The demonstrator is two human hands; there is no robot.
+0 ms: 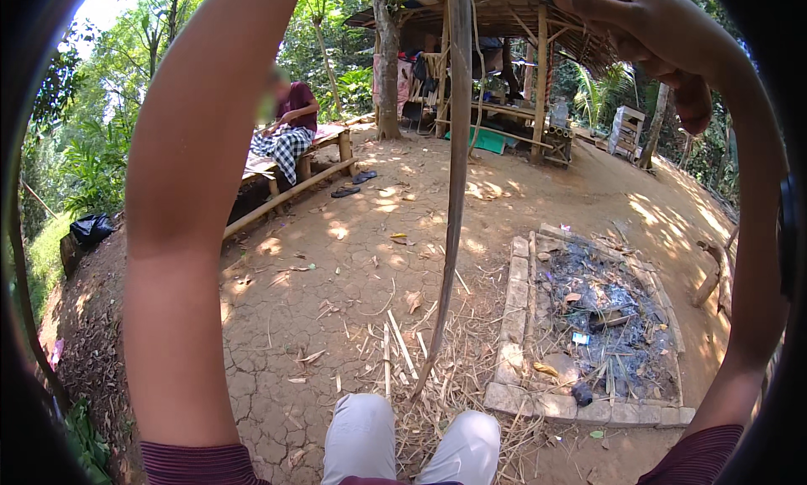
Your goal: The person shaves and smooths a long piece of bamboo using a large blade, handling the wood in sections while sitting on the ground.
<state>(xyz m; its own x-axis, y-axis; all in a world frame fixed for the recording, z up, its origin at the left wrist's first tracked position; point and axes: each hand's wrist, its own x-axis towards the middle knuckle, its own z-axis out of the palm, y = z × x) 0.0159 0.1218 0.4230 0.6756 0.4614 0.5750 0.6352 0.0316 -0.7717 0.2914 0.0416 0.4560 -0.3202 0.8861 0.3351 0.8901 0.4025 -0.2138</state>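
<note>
Both my arms are raised in front of me. My left forearm runs up past the top edge, and the hand itself is out of the picture. At the top right my right hand [643,18] is closed, its fingers curled round something dark that the top edge cuts off. Between my arms a long, narrow, dark brown strip [459,140], like a split piece of wood or stalk, hangs down. It curves slightly and tapers to a point by the ground near my knees. Its upper end is cut off by the frame.
Pale cut sticks [402,344] and dry fibres litter the ground before me. On the right, a brick-edged fire pit [514,317] holds ash and rubbish. Another person [296,119] sits on a bamboo bench [332,140] at the left. A thatched shelter [538,73] stands behind a tree [387,73].
</note>
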